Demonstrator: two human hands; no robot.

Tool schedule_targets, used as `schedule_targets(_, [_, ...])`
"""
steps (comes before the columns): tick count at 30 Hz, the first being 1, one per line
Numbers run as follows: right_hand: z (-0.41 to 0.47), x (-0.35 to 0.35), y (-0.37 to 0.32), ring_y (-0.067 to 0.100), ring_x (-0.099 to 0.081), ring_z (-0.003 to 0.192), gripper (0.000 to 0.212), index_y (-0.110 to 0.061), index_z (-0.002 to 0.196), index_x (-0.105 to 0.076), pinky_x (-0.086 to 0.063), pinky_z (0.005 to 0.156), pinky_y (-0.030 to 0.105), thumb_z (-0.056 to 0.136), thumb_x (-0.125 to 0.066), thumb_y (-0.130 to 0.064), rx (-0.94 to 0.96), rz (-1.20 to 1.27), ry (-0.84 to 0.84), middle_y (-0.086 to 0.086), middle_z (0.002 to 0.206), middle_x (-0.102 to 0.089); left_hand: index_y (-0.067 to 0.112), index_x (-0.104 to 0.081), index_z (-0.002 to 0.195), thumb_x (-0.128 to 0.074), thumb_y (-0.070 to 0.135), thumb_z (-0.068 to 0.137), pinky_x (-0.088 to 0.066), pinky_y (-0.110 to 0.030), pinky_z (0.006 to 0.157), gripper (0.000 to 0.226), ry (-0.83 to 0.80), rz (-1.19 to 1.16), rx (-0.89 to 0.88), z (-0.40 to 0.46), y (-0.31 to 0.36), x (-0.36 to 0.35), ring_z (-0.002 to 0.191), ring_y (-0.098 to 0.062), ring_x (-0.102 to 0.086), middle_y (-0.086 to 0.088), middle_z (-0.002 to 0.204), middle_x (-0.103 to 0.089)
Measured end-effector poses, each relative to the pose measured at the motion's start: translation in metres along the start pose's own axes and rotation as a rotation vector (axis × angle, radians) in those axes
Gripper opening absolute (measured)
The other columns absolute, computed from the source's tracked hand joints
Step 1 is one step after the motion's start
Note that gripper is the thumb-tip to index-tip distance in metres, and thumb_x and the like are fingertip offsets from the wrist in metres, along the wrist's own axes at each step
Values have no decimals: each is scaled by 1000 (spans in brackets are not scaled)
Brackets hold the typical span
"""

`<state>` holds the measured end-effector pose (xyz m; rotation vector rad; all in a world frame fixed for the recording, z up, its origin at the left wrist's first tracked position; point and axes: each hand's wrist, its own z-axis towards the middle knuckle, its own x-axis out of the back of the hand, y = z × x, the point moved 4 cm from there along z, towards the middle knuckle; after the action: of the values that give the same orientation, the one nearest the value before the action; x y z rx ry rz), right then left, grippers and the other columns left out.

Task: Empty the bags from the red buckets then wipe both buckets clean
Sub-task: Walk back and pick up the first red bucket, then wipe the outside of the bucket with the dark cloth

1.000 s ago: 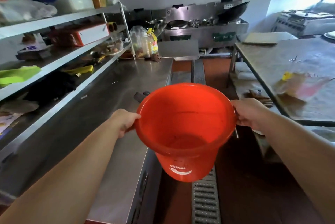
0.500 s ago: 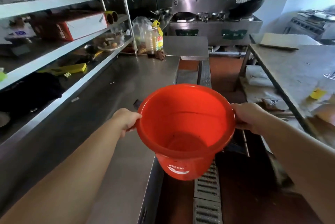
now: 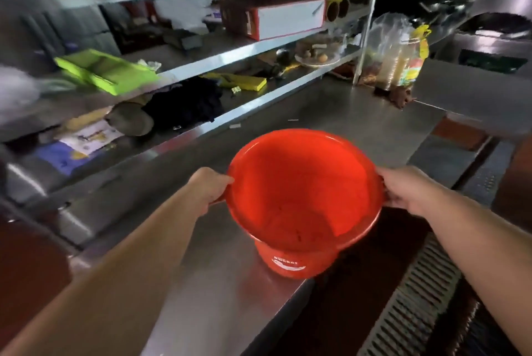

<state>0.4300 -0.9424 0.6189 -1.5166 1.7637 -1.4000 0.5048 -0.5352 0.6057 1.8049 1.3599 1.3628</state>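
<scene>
One red bucket (image 3: pixel 302 197) with a white label near its base is held between both hands over the front edge of a steel counter (image 3: pixel 359 125). Its inside holds no bag and shows a few dark specks at the bottom. My left hand (image 3: pixel 208 187) grips the rim on the left side. My right hand (image 3: pixel 408 188) grips the rim on the right side. Whether the bucket's base touches the counter I cannot tell. No second bucket is in view.
Steel shelves (image 3: pixel 259 47) run along the back of the counter, crowded with a green tray (image 3: pixel 103 70), a white and red box (image 3: pixel 276 20), a black cloth (image 3: pixel 184 102) and a plate. A bagged oil bottle (image 3: pixel 400 53) stands at the counter's far end. A floor drain grate (image 3: pixel 414 306) lies at lower right.
The view has swung left toward the shelves. Both hands have carried the bucket leftward from above the floor to over the counter's edge. The grips are unchanged.
</scene>
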Motion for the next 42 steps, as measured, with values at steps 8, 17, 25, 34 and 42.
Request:
schedule_targets(8, [94, -97, -56, 15, -66, 52, 27, -12, 91, -69, -53, 50, 28, 97, -60, -36, 128, -188, -276, 1, 68, -72, 3, -76, 87, -77, 12, 88, -61, -46, 85, 9, 382, -137, 187, -30, -47, 43, 74, -23, -63, -13, 80, -66])
schedule_targets(17, [115, -198, -72, 25, -63, 64, 35, -1, 102, -70, -58, 66, 46, 93, -57, -33, 176, -360, -427, 12, 74, -67, 5, -77, 90, -75, 19, 80, -63, -56, 90, 17, 575, -176, 321, -50, -91, 82, 95, -35, -77, -19, 100, -79])
schedule_targets(25, [134, -230, -68, 23, -64, 54, 43, -9, 94, -72, -57, 57, 38, 89, -51, -46, 234, -441, -443, 8, 66, -71, 6, -77, 93, -68, 31, 64, -63, -56, 91, 39, 565, -239, 368, -47, -106, 87, 97, -37, -76, -20, 102, -78])
schedule_targets(34, [184, -227, -63, 25, -70, 62, 39, -21, 92, -62, -49, 53, 30, 98, -37, -50, 205, -461, -495, 6, 74, -75, 11, -54, 138, -53, 24, 93, -43, -48, 104, 46, 789, 516, 355, -57, -55, 61, 127, -43, -50, -19, 132, -56])
schedule_targets(42, [287, -182, 9, 31, -67, 72, 37, -8, 107, -62, -53, 68, 37, 103, -42, -39, 73, -550, -462, 14, 87, -72, 24, -74, 104, -60, 25, 95, -49, -33, 85, 17, 408, 599, -9, -12, 18, -71, 103, -27, -68, -4, 105, -76])
